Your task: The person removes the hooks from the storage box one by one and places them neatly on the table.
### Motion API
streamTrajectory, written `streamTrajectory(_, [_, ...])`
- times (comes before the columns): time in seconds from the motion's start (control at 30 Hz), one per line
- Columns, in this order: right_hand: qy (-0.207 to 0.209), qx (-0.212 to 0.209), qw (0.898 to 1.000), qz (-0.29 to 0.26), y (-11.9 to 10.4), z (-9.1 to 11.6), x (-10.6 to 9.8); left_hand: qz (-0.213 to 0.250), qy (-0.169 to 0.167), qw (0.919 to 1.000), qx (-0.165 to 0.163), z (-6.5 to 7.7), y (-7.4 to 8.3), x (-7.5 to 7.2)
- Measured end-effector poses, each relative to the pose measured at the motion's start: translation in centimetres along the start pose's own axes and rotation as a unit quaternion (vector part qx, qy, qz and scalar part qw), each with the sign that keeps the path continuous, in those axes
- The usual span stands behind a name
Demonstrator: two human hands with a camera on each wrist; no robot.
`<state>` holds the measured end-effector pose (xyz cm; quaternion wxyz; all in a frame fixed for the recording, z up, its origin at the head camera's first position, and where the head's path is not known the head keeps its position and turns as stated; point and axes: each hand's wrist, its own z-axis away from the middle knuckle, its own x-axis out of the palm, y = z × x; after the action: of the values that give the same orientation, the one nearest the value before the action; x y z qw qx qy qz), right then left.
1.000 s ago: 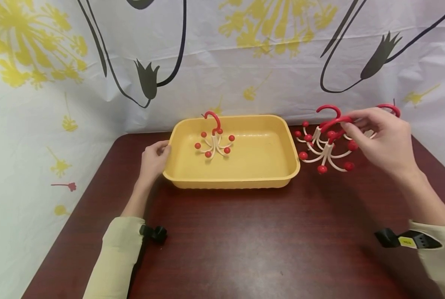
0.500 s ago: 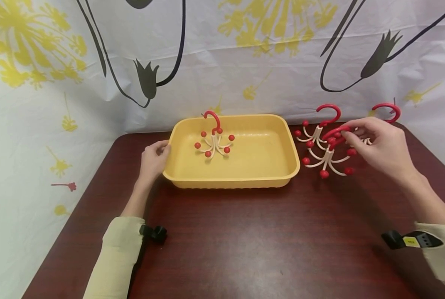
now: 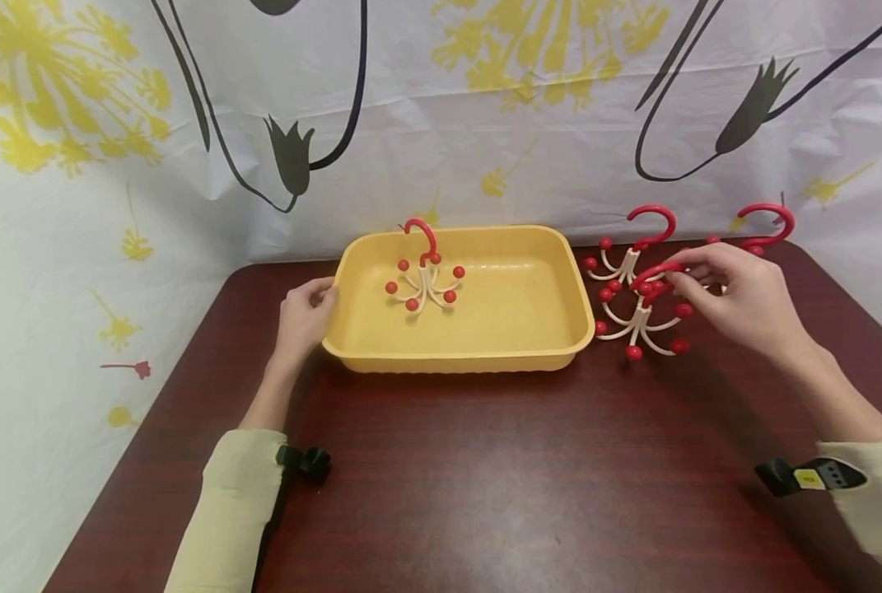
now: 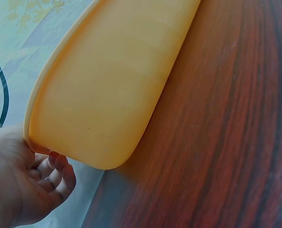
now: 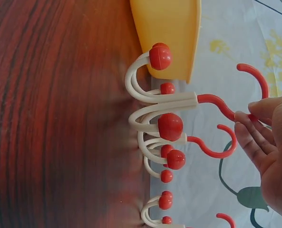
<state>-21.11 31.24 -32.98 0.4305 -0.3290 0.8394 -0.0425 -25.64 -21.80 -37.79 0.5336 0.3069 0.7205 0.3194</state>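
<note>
My left hand (image 3: 304, 317) grips the left end of a yellow plastic basin (image 3: 455, 357). In the left wrist view, the fingers (image 4: 60, 178) curl beneath its rim. Inside the basin, towards its left side, stands a multi-arm hook hanger (image 3: 425, 284) with cream arms, red ball tips and a red hook. A like hanger (image 3: 639, 324) is pinched by its red hook between the thumb and fingers of my right hand (image 3: 744, 301), just right of the basin. From the right wrist view, I cannot tell whether this hanger (image 5: 176, 99) touches the table.
Behind the held hanger stands another hanger (image 3: 629, 262) by the back wall. A further hanger (image 3: 767, 212) is partly hidden by my right hand. The dark wooden table (image 3: 485, 478) meets a white patterned cloth (image 3: 500, 156) at the back and sides.
My right hand has moved a little left and down with the hanger, whose hook now tilts lower. The left hand and the basin keep their place.
</note>
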Motion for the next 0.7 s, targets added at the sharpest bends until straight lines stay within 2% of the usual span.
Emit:
streamTrajectory(0.43, [0.004,0.013,1.0,-0.01,0.87,0.39,0.12,0.008,0.001,1.0,0.002,-0.24,-0.43,0.1])
streamTrajectory(0.7, [-0.003,0.007,1.0,-0.002,0.7,0.32,-0.24,0.008,0.002,1.0,0.003,-0.24,-0.41,0.13])
